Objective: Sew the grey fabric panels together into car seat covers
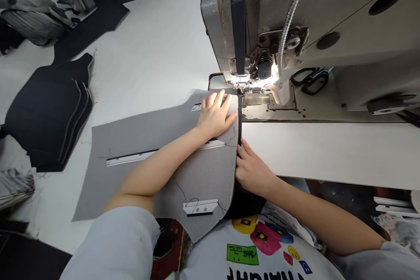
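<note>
The left hand lies palm down on the grey panel, its fingers spread and pointing toward the presser foot of the sewing machine, the forearm slanting in across the panel. It is open, pressing flat and gripping nothing. The right hand is at the panel's right edge, the forearm coming in from the lower right. Its fingers are bent, touching the edge beside the black strip; part of them is hidden, so whether they pinch it cannot be told.

The panel lies on the white tabletop, its upper right corner just beside the presser foot. Its rounded lower right side runs past the front edge of the table, near the printed shirt. Three white strips sit on it, loose threads around them.

Bare tabletop stretches beyond the panel, between the machine and the dark cut pieces on the left. More bare surface lies right of the right hand, in front of the machine bed, where black-handled scissors rest
</note>
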Demonstrator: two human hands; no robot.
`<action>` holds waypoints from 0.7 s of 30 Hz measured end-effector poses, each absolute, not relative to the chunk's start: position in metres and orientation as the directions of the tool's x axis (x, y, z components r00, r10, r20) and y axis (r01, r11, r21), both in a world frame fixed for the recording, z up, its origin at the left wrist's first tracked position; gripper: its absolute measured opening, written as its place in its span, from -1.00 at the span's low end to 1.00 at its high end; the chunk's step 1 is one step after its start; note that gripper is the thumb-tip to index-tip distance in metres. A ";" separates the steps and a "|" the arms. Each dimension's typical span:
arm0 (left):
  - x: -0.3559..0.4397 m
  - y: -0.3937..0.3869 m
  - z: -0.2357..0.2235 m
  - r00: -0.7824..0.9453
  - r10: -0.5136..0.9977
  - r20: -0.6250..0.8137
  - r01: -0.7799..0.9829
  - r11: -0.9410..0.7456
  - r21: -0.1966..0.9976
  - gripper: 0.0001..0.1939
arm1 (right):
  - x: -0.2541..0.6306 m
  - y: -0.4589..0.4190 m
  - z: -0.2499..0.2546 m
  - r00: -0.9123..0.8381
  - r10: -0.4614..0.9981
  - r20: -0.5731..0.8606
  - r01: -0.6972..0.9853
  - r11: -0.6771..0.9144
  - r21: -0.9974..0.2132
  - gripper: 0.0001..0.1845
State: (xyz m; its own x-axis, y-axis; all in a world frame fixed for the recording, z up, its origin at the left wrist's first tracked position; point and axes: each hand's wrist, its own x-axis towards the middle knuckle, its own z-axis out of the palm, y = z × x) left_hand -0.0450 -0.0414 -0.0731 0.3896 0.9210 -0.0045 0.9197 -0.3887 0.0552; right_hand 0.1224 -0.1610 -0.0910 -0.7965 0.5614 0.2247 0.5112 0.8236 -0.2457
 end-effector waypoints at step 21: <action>-0.037 -0.041 -0.070 0.513 0.856 -0.065 0.855 -0.503 0.122 -0.43 | 0.139 -0.153 -0.090 -0.817 0.504 0.280 0.436 0.857 -0.274 -0.76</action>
